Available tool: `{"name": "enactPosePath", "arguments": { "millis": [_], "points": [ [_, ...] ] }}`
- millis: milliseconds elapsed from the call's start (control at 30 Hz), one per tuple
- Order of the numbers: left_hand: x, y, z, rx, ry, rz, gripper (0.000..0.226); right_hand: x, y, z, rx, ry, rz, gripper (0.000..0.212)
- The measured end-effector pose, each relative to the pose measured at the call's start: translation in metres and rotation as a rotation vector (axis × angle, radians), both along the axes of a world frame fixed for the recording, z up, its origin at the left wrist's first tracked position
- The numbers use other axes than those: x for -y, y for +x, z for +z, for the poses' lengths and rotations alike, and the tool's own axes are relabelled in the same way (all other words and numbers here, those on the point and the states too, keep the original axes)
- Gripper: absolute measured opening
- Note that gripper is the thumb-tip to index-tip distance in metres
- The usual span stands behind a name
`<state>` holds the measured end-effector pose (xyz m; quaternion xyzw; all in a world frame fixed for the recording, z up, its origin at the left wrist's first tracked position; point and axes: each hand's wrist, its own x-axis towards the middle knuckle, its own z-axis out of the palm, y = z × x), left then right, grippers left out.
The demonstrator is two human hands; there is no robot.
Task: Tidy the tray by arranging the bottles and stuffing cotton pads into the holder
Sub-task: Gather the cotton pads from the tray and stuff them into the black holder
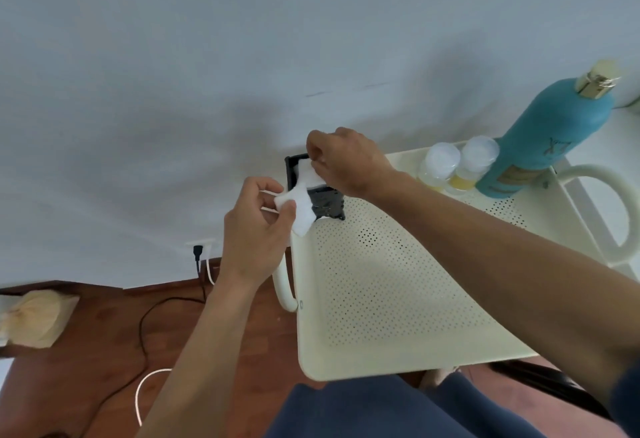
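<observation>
A cream perforated tray (381,299) with loop handles lies in front of me. At its far left corner stands a black cotton pad holder (329,205). My left hand (256,226) pinches a bunch of white cotton pads (301,212) beside the holder. My right hand (346,163) is over the holder's open top and grips a white cotton pad (308,174) that hangs into it. At the tray's far right stand a tall teal bottle (547,139) with a gold cap and two small clear bottles (440,167) (474,163) of yellow liquid.
A white wall rises behind the tray. Left of the tray is a red-brown floor with a black cable (145,326), a white cable (145,389) and a wall socket (199,250). A pale cloth bundle (34,319) lies at the far left. My dark blue trousers (381,410) fill the bottom.
</observation>
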<state>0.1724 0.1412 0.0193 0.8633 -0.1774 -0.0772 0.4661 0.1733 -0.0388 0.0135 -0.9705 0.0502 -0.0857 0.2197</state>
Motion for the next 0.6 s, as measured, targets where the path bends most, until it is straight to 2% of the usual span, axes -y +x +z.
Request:
{"name": "enactPosePath", "arguments": {
  "millis": [133,267,333,500,600],
  "points": [
    [0.004,0.012,0.003,0.037,0.000,0.056,0.025,0.018,-0.017,-0.003,0.090,0.188,-0.043,0.016],
    [0.012,0.030,0.008,0.065,0.024,0.059,0.025,0.033,-0.034,-0.014,-0.097,0.200,0.037,0.052],
    [0.019,0.039,0.012,0.082,0.016,0.030,0.023,0.034,-0.038,-0.020,-0.152,0.219,0.061,0.063],
    [0.035,0.056,0.015,0.028,-0.014,-0.086,0.014,0.032,-0.038,-0.024,-0.134,0.235,0.043,0.065],
    [0.041,0.062,0.009,0.019,0.086,-0.135,0.010,0.031,-0.039,-0.026,-0.130,0.254,0.032,0.065]
  ]
}}
